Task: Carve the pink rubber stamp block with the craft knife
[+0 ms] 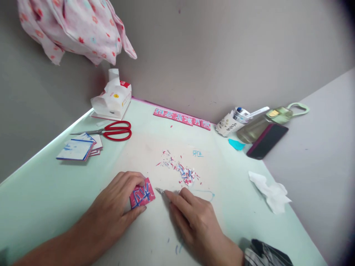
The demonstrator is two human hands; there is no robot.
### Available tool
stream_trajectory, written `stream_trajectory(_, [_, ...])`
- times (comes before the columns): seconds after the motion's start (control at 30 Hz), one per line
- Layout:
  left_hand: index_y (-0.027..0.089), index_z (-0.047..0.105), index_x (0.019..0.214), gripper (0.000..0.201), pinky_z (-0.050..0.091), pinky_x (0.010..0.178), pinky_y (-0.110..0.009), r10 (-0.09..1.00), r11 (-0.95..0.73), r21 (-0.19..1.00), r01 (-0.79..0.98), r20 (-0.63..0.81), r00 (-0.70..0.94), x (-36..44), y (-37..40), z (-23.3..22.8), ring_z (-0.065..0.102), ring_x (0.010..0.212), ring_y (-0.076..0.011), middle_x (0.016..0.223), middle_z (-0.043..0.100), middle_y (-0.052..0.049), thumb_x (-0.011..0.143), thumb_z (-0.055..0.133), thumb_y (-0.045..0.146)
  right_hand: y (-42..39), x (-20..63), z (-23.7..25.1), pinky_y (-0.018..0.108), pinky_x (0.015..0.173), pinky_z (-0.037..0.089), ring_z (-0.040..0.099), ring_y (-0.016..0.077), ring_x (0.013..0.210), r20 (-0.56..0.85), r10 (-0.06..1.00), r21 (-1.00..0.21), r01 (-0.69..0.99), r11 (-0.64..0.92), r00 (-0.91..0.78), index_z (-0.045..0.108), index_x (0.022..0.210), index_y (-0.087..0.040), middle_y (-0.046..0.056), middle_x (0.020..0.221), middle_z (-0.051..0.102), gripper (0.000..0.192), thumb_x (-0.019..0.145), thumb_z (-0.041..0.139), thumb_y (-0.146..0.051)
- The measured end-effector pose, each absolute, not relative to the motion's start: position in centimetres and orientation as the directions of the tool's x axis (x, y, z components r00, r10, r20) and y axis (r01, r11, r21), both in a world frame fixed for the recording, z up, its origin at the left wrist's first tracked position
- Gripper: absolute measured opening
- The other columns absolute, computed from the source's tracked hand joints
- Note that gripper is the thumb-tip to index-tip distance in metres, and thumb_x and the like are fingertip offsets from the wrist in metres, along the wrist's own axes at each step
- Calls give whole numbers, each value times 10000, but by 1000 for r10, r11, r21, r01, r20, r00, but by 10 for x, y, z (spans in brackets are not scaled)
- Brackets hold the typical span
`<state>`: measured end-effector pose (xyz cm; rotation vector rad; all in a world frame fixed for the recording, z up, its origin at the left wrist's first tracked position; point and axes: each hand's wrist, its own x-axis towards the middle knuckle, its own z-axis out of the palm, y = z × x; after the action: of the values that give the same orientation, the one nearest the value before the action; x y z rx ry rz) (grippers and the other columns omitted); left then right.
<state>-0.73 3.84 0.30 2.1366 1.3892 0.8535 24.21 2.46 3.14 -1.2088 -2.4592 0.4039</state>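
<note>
My left hand (123,195) grips a small pink square block (143,193) with a blue-marked, partly carved character on its face. The block rests on the table, fingers along its far edge and thumb at its near edge. Just right of it, my right hand (194,218) is closed around a carving knife (160,190); only the pointed metal tip shows, and the handle is hidden in my fingers. The tip is apart from the block. Beyond my hands lie white, red and blue shavings (181,170) in a loose heap.
Red-handled scissors (116,131) and stacked square blocks (76,149) lie at left, near a tissue pack (113,98). A row of carved pink pieces (181,118) lines the wall. At right are a pen cup (231,123), bottle (252,127), phone (267,141) and crumpled tissue (270,192).
</note>
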Motion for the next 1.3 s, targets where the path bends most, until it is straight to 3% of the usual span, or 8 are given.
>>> stream_trajectory(0.23, [298, 522, 1217, 267, 526, 957, -417, 912, -404, 649, 645, 226, 343, -11, 40, 2, 627, 1131, -256, 1196, 648, -18, 964, 606, 298, 21, 239, 40, 293, 549, 461, 575, 177, 648, 156, 754, -404, 655, 638, -638, 600, 1321, -163, 46, 853, 603, 333, 1056, 399, -148])
stream_trajectory(0.63, [292, 529, 1182, 237, 543, 911, -407, 904, -424, 638, 643, 261, 338, -10, 41, 2, 648, 1078, -256, 1141, 671, -8, 956, 601, 283, 19, 234, 34, 292, 520, 450, 555, 184, 614, 266, 747, -325, 673, 664, -609, 596, 1301, -151, 46, 818, 595, 325, 1035, 410, -123])
stream_trajectory(1.3, [286, 548, 1139, 202, 534, 889, -397, 907, -420, 635, 648, 283, 311, -8, 40, 3, 644, 1045, -255, 1106, 673, -7, 948, 613, 290, 14, 232, 28, 293, 530, 433, 532, 182, 597, 296, 744, -224, 714, 663, -599, 574, 1325, -130, 51, 798, 586, 400, 962, 422, -64])
